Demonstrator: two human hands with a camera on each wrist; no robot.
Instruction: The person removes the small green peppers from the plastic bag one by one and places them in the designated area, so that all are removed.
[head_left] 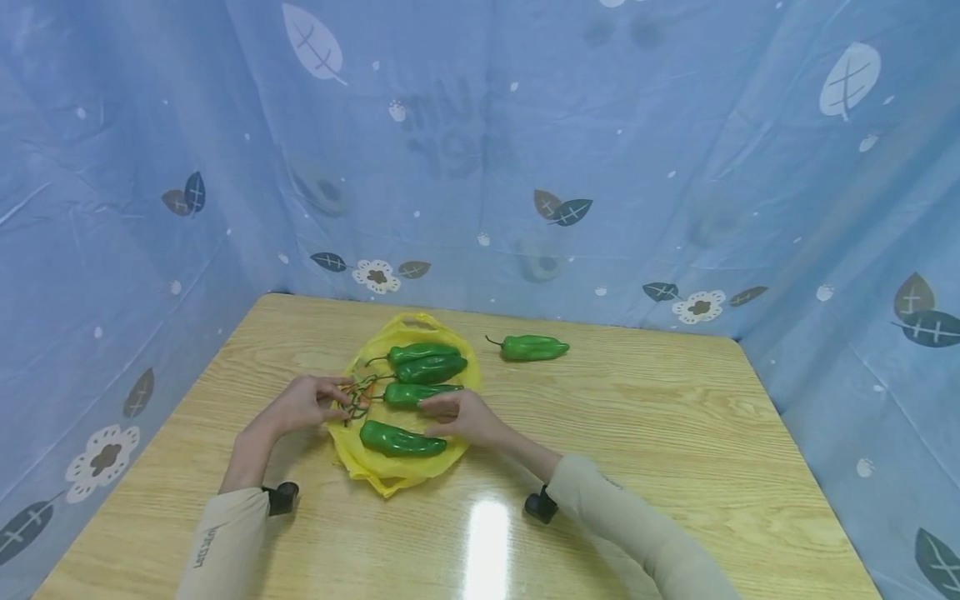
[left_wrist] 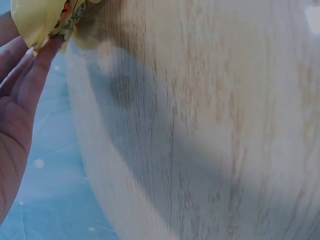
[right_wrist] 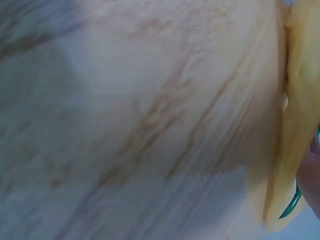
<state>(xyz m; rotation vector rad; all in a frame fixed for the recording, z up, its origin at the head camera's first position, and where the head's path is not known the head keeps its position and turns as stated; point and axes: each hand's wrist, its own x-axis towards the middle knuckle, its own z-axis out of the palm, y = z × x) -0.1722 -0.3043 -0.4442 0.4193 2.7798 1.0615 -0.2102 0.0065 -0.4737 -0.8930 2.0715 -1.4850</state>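
Several green peppers lie on a yellow plastic bag [head_left: 456, 342] spread in a round shape on the table. The uppermost is a light green pepper [head_left: 423, 352], with a dark green pepper [head_left: 431, 368] below it. My right hand [head_left: 468, 417] is over the bag's right side, fingers by the tip of a third pepper [head_left: 401, 395], thumb just above the lowest pepper [head_left: 397, 440]. At the left rim my left hand [head_left: 306, 404] pinches the bag beside a tangle of green and red markings. In the left wrist view, yellow plastic hides some of its fingertips.
One more green pepper [head_left: 534, 347] lies on the wooden table [head_left: 645, 433], right of the bag near the back. Blue leaf-patterned curtains [head_left: 480, 167] hang behind and at both sides. Glare shows on the front of the tabletop.
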